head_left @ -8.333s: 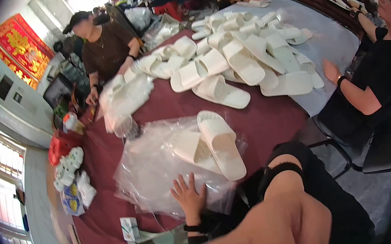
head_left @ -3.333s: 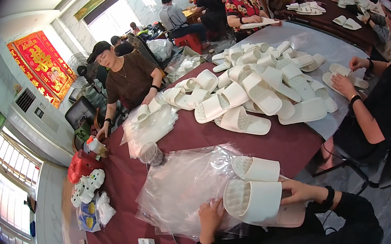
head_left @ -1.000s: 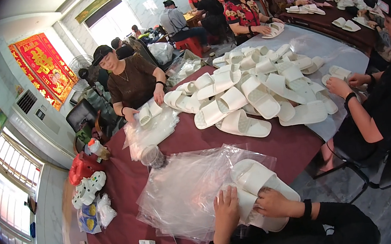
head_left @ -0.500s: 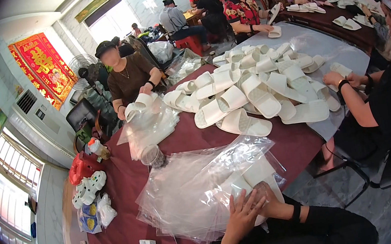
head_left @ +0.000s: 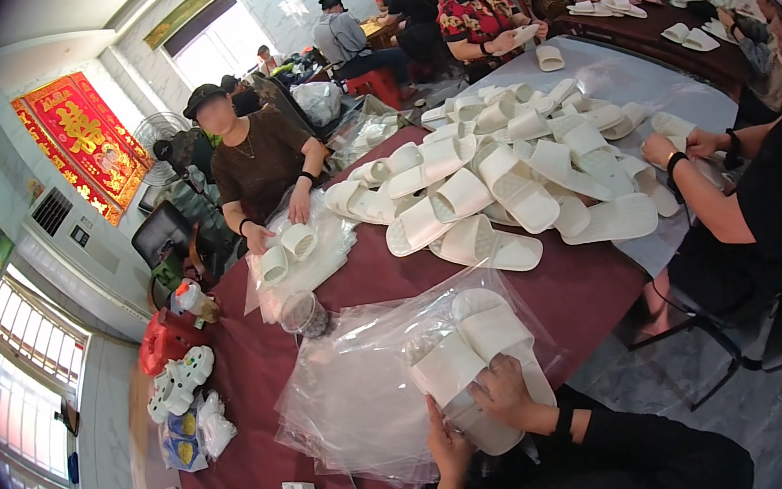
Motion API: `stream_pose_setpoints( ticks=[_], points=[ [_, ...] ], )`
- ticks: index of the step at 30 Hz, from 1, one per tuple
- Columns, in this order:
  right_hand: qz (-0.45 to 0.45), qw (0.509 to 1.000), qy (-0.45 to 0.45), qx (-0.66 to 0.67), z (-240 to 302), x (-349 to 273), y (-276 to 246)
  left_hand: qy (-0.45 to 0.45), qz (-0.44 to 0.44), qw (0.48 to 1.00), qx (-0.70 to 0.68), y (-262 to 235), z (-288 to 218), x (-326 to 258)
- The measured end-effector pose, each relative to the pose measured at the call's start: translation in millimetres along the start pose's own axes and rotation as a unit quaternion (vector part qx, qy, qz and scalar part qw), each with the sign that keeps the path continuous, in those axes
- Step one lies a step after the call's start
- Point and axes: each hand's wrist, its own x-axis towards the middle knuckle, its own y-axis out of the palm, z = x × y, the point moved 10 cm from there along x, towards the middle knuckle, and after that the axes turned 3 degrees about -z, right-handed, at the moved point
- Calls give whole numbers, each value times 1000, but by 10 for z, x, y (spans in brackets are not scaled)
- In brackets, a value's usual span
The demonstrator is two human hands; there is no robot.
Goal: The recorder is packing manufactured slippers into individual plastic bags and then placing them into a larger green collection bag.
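A pair of white slippers [head_left: 473, 354] lies stacked inside a clear plastic bag [head_left: 363, 395] at the near edge of the maroon table [head_left: 248, 367]. My right hand [head_left: 507, 392] presses down on the heel end of the slippers through the bag. From the left and below, my left hand [head_left: 446, 442] grips the same end, fingers curled up against the lower slipper. More clear bags lie spread flat under and to the left of this one.
A big heap of loose white slippers [head_left: 522, 174] covers the far half of the table. A person in brown [head_left: 263, 162] across from me handles rolled slippers [head_left: 286, 252]. Another person in black [head_left: 768, 198] sits at the right. A cup [head_left: 305, 313] stands mid-table.
The slippers, held up in both hands earlier, have gone down into the clear bag on the table. Both my hands now rest low at their heel end.
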Motion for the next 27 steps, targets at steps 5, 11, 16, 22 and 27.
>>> stream_pose_setpoints(
  ticks=[5,11,16,22,27],
  points=[
    [35,999,23,2,-19,-3,113,22,23,999,-14,-11,123,-80],
    [45,997,57,-25,4,49,193,-135,-40,944,-298,-36,471,-116],
    [27,998,52,-4,58,127,250,-274,97,895,-338,74,858,-155],
    [42,996,65,-49,-100,159,494,-218,51,900,-374,90,738,-133],
    [159,982,-26,95,2,103,663,-222,-6,830,-511,44,808,-95]
  ],
)
